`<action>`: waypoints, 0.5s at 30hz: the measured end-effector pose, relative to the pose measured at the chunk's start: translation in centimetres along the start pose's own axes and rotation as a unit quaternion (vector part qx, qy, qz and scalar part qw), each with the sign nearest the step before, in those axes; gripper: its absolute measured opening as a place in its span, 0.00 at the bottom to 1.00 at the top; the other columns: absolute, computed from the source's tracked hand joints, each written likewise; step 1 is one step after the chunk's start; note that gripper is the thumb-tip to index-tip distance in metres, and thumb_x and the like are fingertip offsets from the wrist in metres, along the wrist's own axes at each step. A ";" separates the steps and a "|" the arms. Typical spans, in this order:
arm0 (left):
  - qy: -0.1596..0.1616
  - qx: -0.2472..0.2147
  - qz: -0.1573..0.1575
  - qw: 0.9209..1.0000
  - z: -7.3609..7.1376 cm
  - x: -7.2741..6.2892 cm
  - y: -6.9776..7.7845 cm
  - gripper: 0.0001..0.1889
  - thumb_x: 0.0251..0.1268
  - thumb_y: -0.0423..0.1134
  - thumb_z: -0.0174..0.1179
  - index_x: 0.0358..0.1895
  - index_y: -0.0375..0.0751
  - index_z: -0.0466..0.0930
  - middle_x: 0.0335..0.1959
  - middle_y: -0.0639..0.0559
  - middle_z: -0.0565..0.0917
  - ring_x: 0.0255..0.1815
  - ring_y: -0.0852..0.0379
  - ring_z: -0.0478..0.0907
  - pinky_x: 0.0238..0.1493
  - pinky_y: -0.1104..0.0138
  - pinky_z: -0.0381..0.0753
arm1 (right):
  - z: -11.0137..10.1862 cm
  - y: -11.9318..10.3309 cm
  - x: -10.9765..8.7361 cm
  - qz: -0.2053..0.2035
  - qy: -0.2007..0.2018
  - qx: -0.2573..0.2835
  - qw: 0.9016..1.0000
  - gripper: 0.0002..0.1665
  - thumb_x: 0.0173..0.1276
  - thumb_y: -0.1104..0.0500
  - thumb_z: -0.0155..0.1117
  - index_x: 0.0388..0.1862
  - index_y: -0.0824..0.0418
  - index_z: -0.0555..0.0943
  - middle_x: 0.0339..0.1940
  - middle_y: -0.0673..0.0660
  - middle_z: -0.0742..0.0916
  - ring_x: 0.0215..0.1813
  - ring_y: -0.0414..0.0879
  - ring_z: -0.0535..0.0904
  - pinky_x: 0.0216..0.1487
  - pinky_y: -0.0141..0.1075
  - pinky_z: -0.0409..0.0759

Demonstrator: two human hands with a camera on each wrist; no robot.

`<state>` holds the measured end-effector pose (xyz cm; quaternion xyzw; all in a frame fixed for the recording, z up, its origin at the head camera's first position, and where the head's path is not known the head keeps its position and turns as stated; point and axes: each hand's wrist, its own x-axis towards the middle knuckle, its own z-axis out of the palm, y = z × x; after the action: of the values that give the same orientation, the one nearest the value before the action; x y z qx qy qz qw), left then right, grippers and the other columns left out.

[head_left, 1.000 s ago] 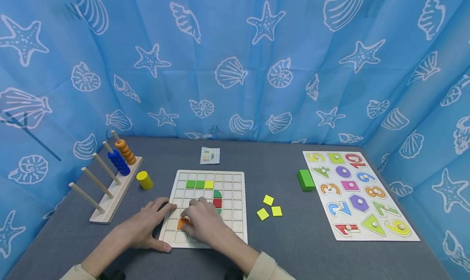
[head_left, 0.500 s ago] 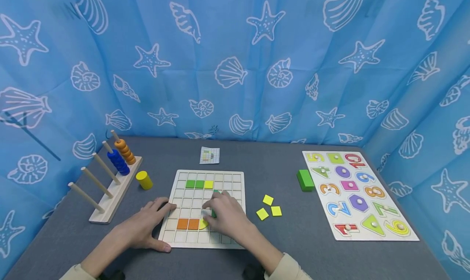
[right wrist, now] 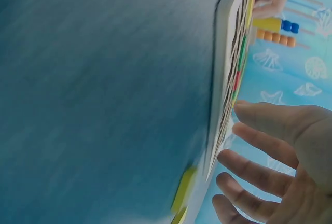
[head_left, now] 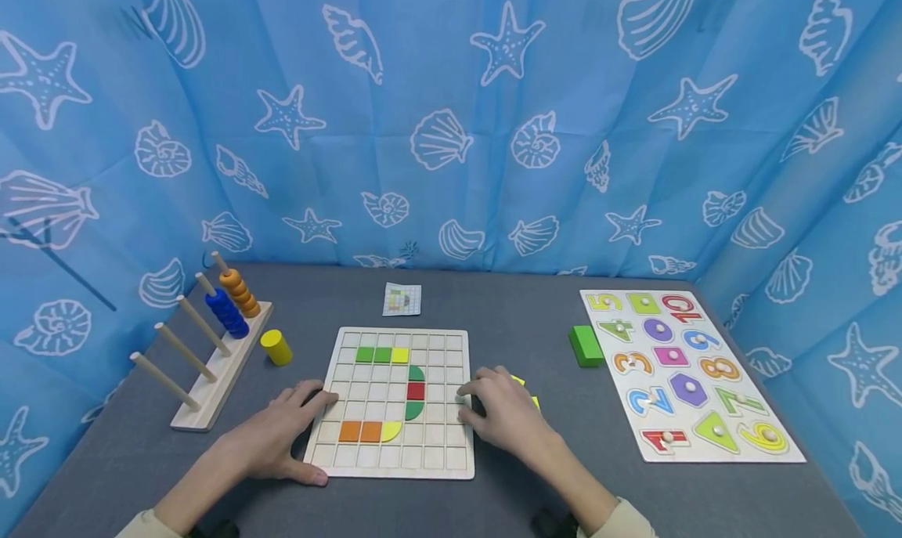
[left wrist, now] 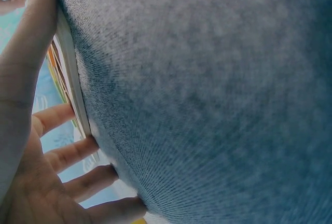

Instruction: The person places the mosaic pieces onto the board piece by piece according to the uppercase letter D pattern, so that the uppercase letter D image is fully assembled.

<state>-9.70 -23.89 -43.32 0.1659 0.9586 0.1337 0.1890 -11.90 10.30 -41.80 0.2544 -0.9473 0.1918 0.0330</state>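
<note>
A pale wooden grid board (head_left: 395, 471) lies flat on the table. My left hand (head_left: 271, 440) rests at its left edge, fingers spread, the thumb by the near corner. Over the board's right edge, my right hand (head_left: 509, 413) has loosely bent fingers and holds nothing. Green square tiles (head_left: 373, 355) and a yellow square tile (head_left: 399, 355) form the upper row. Two green rounded tiles (head_left: 415, 410) flank a red tile (head_left: 416, 391). Orange tiles (head_left: 360, 431) and a yellow rounded tile (head_left: 391, 431) lie lower. Loose yellow tiles (right wrist: 184, 189) are partly hidden by my right hand.
A pegged bead stand (head_left: 232, 358) and a yellow cylinder (head_left: 277, 348) stand left. Behind the board lies a small pattern card (head_left: 402, 299). To the right are a green block (head_left: 586, 346) and a number puzzle board (head_left: 712, 455). A blue curtain (head_left: 451, 201) surrounds the table.
My right hand has let go of the yellow rounded tile beside the orange ones and moved right, off the tiles toward the loose yellow ones. My left hand has stayed put.
</note>
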 end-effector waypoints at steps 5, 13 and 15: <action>-0.002 0.002 -0.003 1.000 0.1 0.1 0.0 0.60 0.32 0.77 0.73 0.73 0.49 0.67 0.74 0.37 0.66 0.71 0.33 0.69 0.64 0.31 0.72 | -0.5 1.3 -1.2 0.028 -0.010 -0.016 0.999 0.13 0.57 0.61 0.80 0.43 0.59 0.91 0.39 0.55 0.89 0.39 0.47 0.78 0.36 0.41 0.80; -0.003 0.001 -0.005 1.000 0.0 0.1 0.1 0.60 0.32 0.76 0.74 0.73 0.49 0.67 0.74 0.37 0.66 0.70 0.33 0.69 0.64 0.31 0.72 | -0.8 2.6 -2.7 0.026 -0.006 -0.022 0.999 0.13 0.54 0.61 0.81 0.40 0.59 0.91 0.38 0.53 0.90 0.38 0.46 0.78 0.35 0.40 0.79; -0.004 0.004 -0.006 1.000 0.0 0.1 0.1 0.60 0.32 0.77 0.74 0.73 0.49 0.67 0.74 0.38 0.66 0.70 0.33 0.69 0.64 0.31 0.72 | -0.9 2.7 -2.9 0.019 -0.005 -0.026 0.999 0.14 0.54 0.61 0.81 0.40 0.58 0.91 0.37 0.53 0.90 0.38 0.46 0.77 0.34 0.39 0.78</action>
<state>-9.78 -23.79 -43.32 0.1612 0.9592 0.1284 0.1935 -10.78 14.19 -42.38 0.2365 -0.9568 0.1662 0.0314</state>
